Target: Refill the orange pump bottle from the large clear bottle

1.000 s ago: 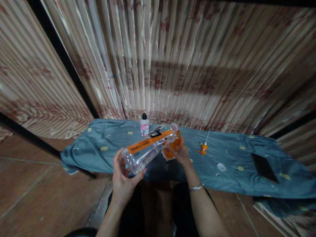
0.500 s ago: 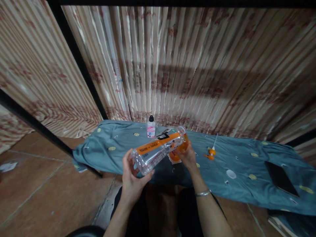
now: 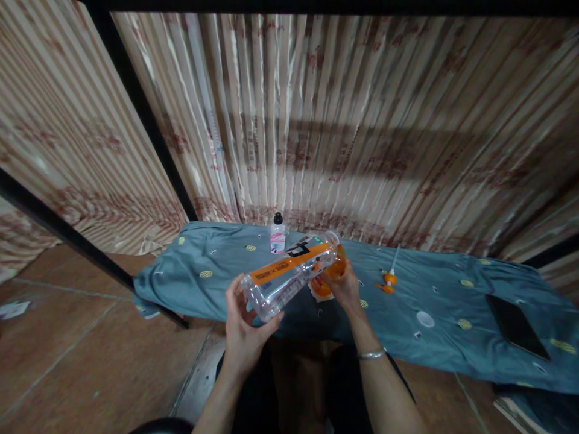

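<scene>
Clear bottle (image 3: 289,274) with an orange label is lying aslant between the 2 hands, above the cloth (image 3: 203,298), its base sitting in the left hand (image 3: 246,331) and its narrower end pointing toward the right hand (image 3: 344,289). The left hand is cupping that base, fingers spreading about as wide as the bottle, thumb pressing along the near edge, probably because so broad an end is needing support from 2 sides. The right hand is curling around an orange bottle (image 3: 322,288), partly hiding behind the clear 1; whether its fingertips are also touching the clear bottle, I cannot tell. Holding the 2 bottles close together is probably letting each hand steady its own piece. Just beyond the grip, 1 small bottle (image 3: 278,239) with a black cap is standing upright, seemingly out of the hands' way. To the right of the right hand, an orange pump (image 3: 388,281) is resting with its pale tube pointing away, and farther right a dark flat device (image 3: 518,327) is lying well apart.
</scene>
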### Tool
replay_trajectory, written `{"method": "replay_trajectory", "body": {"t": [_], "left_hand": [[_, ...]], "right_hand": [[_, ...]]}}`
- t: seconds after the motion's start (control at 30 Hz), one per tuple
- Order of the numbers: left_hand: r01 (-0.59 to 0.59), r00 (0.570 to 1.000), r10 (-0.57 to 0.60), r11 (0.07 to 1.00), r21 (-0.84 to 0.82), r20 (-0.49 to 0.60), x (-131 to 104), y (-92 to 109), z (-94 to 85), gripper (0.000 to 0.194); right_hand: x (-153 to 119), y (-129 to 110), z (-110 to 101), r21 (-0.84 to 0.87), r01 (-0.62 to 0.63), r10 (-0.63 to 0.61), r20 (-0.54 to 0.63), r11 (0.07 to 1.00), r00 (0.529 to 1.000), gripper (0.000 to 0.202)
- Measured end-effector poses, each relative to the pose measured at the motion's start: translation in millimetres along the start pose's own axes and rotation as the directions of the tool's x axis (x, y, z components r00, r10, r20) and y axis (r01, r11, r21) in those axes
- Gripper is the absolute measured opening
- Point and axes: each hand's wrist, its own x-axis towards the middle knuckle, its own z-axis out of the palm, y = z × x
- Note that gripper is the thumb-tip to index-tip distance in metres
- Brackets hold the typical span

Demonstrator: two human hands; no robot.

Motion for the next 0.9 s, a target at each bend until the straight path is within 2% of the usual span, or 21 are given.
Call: {"method": "replay_trajectory", "body": {"t": [0.27,0.47,0.67,0.9], "left_hand": [[0.025,1.0,-0.025,0.999,-0.029,0.018,-2.5,1.0,2.9,0.098],[0.085,0.995,-0.082,0.995,-0.047,0.054,-3.4,3.3,2.2,0.099],[0.082,0.995,-0.079,0.996,-0.042,0.052,-1.9,-2.2,4.2,0.098],[0.058,0.998,-0.056,0.997,-0.048,0.036,0.0,-2.5,6.7,0.097]], "right_hand": [[1.8,4.9,-0.7,-0.05,-0.065,0.064,-0.023,0.997,0.998,0.075],[4.1,6.4,-5.8,-0.101,-0.041,0.041,-0.001,0.994,0.999,0.078],[10.3,7.0,-11.9,-0.018,0.004,-0.003,0.048,1.0,0.999,0.09],[25.8,10.7,-14.9,0.151,-0.001,-0.009,0.064,0.989,0.998,0.118]]}}
